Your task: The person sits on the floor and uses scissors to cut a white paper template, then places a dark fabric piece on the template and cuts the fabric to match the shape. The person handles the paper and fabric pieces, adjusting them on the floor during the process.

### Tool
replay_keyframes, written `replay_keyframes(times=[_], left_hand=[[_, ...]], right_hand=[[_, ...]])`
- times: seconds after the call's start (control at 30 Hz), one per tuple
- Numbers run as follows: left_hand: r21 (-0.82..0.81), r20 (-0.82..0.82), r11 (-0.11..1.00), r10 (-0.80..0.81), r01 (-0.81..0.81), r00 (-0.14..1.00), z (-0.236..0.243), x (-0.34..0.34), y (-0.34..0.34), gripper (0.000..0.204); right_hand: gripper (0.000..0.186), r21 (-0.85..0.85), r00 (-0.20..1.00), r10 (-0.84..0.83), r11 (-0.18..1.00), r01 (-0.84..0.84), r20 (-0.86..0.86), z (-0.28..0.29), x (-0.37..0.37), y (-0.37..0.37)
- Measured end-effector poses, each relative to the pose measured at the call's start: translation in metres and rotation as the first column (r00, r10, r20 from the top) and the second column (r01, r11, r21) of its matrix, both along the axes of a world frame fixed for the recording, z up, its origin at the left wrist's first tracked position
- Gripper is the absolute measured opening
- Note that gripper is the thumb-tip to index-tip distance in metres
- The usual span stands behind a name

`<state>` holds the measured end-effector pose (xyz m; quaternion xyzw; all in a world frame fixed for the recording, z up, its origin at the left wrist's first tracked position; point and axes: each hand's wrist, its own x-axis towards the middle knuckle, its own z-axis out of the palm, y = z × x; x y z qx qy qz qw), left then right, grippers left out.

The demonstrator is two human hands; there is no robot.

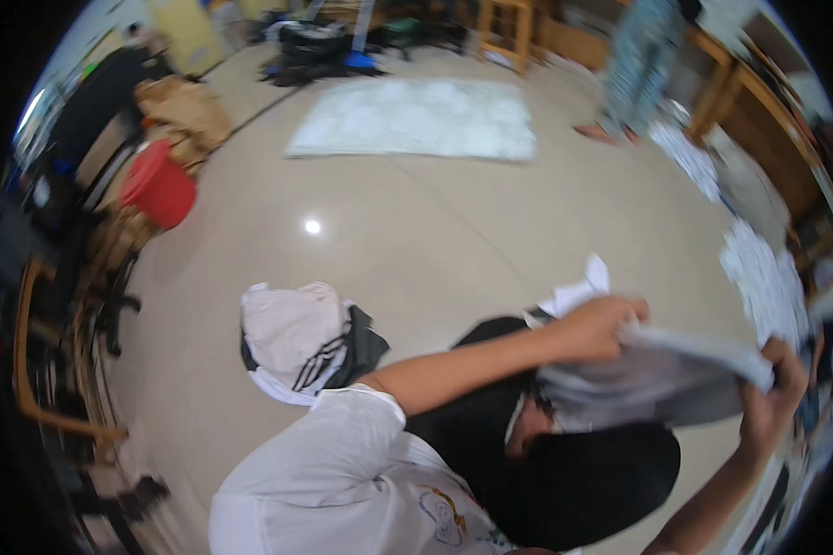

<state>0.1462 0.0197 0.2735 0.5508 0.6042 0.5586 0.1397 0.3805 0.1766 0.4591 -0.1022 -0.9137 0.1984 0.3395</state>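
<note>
A grey-and-white piece of cloth, smeared by motion, hangs stretched between my hands above my crossed legs. My left hand pinches its upper left corner; my right hand grips the upper right end. Whether the cloth is a shirt or another garment cannot be made out. Just beyond my left hand lies some white fabric on the floor, partly covered by that hand and my leg. To the left of my knee sits a pile of folded clothes, with a pale pink piece on top and white and dark ones under it.
Ahead on the tiled floor lies a pale mat. A red bucket and brown paper bags stand at left, near a wooden chair frame. Another person stands far right, beside white papers along the wall.
</note>
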Motion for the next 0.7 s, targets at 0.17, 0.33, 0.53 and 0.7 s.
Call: replay_keyframes(times=[0.17, 0.33, 0.53, 0.7], left_hand=[[-0.052, 0.002, 0.876, 0.480, -0.479, 0.877, -0.079, -0.066, 0.031, 0.060], [-0.025, -0.396, 0.704, 0.645, -0.710, 0.653, -0.086, -0.154, 0.021, 0.035], [-0.225, -0.283, 0.728, 0.587, -0.648, 0.758, -0.023, -0.251, -0.001, 0.028], [-0.023, -0.188, 0.763, 0.632, -0.646, 0.752, 0.069, -0.330, 0.001, 0.035]], right_hand=[[0.024, 0.060, 0.966, -0.202, 0.975, 0.214, -0.164, 0.060, 0.023, 0.062], [0.032, -0.203, 0.913, -0.310, 0.944, 0.261, -0.266, 0.103, 0.051, 0.093], [0.056, -0.080, 0.978, -0.189, 0.980, 0.182, -0.091, 0.126, 0.040, 0.085], [0.032, 0.536, 0.867, -0.474, 0.777, 0.330, 0.153, 0.131, 0.103, 0.224]])
